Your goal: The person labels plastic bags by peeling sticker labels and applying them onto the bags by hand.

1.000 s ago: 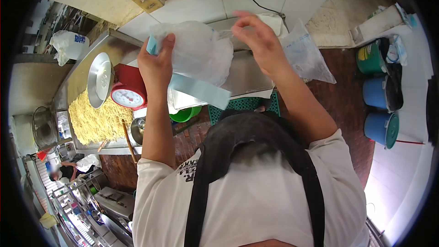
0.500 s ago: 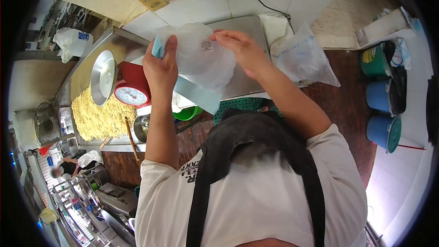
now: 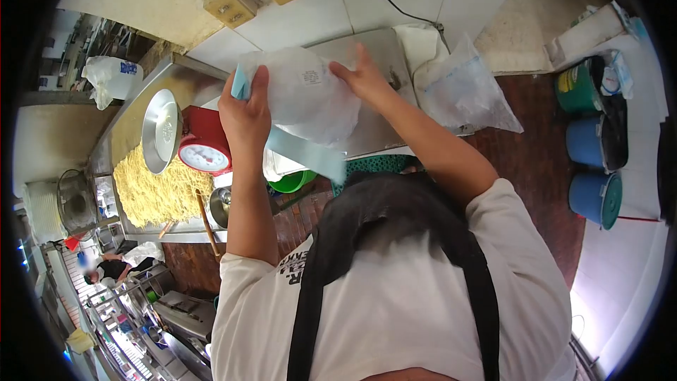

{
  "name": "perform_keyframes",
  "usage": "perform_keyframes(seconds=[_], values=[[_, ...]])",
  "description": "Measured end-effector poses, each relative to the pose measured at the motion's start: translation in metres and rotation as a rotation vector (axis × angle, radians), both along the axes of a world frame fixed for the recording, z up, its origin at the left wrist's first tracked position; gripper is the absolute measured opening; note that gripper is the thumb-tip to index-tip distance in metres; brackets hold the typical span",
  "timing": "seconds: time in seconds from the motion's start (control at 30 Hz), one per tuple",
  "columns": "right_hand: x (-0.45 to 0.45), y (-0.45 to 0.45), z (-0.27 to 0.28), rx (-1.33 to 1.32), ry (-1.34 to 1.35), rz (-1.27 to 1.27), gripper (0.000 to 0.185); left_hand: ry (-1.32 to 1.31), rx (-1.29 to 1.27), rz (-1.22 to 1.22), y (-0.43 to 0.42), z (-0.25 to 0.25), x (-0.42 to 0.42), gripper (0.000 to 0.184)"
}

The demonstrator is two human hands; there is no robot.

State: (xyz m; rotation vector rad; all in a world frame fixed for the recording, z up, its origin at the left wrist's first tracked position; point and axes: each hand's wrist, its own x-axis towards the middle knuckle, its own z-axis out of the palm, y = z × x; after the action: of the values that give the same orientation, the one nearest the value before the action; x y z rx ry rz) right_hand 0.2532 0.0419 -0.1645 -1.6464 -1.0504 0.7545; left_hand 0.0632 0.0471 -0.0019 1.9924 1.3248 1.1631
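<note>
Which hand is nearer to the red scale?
Left. The left hand is just beside the red scale in this view; the right hand is farther away, at the plastic bag's far side.

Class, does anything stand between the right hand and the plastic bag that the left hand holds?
Nothing visible does. The right hand has its thumb at the edge of the plastic bag; the pale blue strip hangs lower, clear of that hand.

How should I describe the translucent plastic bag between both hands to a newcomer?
Find the grey metal worktop below the white tiled wall. Over it, between the left hand and the right hand, is a cloudy, translucent plastic bag. Its small patch of dark print distinguishes it from the clear, blue-marked plastic bag farther right.
</note>
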Motion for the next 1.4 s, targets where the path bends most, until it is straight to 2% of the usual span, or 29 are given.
perform_keyframes(seconds=[0.1, 0.17, 0.27, 0.37, 0.47, 0.57, 0.67, 0.73, 0.77, 0.8, 0.87, 0.97, 1.07, 1.13, 1.2, 1.27, 1.37, 1.4], values=[[-0.002, -0.021, 0.008, 0.163, 0.003, -0.051, 0.093, -0.039, -0.006, -0.008, -0.002, -0.008, -0.004, 0.028], [-0.013, -0.033, 0.070, 0.453, -0.206, -0.037, 0.096, -0.049, -0.074, -0.023, -0.001, -0.005, -0.004, 0.028], [-0.039, -0.025, 0.051, 0.371, -0.339, 0.056, 0.099, 0.015, -0.046, -0.031, 0.000, -0.002, -0.002, 0.027], [-0.020, -0.025, -0.006, 0.239, -0.321, 0.079, 0.103, 0.018, -0.028, 0.004, -0.001, -0.005, -0.001, 0.026], [-0.003, -0.035, 0.012, 0.344, -0.192, 0.038, 0.101, -0.048, -0.039, -0.037, -0.002, -0.009, -0.001, 0.026], [-0.016, -0.029, 0.059, 0.559, -0.331, 0.082, 0.098, -0.011, -0.083, -0.009, -0.006, -0.005, -0.001, 0.027], [-0.012, -0.022, 0.035, 0.576, -0.342, -0.009, 0.083, -0.051, -0.046, -0.023, -0.005, -0.001, -0.001, 0.028], [0.019, -0.033, 0.018, 0.286, -0.191, 0.002, 0.069, -0.080, -0.048, -0.030, -0.007, 0.002, -0.001, 0.028], [0.024, -0.035, 0.013, 0.265, -0.159, 0.002, 0.062, -0.095, -0.049, -0.030, -0.007, 0.003, -0.002, 0.028], [0.028, -0.038, 0.018, 0.245, -0.128, 0.002, 0.056, -0.094, -0.065, -0.036, -0.007, 0.002, -0.005, 0.030], [0.019, -0.053, 0.076, 0.449, -0.147, -0.018, 0.043, -0.091, -0.100, -0.055, -0.008, -0.003, -0.012, 0.034], [0.005, -0.041, 0.125, 0.651, -0.469, 0.169, 0.029, -0.209, 0.098, -0.250, 0.000, -0.028, -0.032, 0.042], [0.015, -0.020, 0.118, 0.526, -0.462, 0.255, 0.015, -0.654, -0.011, -0.269, -0.006, -0.041, -0.032, 0.049], [0.015, -0.020, 0.125, 0.558, -0.281, 0.197, 0.015, -0.552, -0.209, 0.041, 0.002, -0.089, -0.050, 0.052], [0.013, -0.020, 0.125, 0.521, -0.126, 0.143, 0.015, -0.644, -0.489, 0.136, -0.008, -0.125, -0.054, 0.048], [0.014, -0.014, 0.119, 0.435, -0.001, 0.086, 0.014, -0.690, -0.641, 0.164, -0.026, -0.126, -0.045, 0.045], [0.010, -0.006, 0.100, 0.400, 0.311, 0.072, 0.020, -0.758, -0.728, 0.161, -0.033, -0.122, -0.039, 0.046], [0.009, -0.006, 0.102, 0.342, 0.313, 0.098, 0.020, -0.782, -0.750, 0.147, -0.035, -0.119, -0.039, 0.047]])
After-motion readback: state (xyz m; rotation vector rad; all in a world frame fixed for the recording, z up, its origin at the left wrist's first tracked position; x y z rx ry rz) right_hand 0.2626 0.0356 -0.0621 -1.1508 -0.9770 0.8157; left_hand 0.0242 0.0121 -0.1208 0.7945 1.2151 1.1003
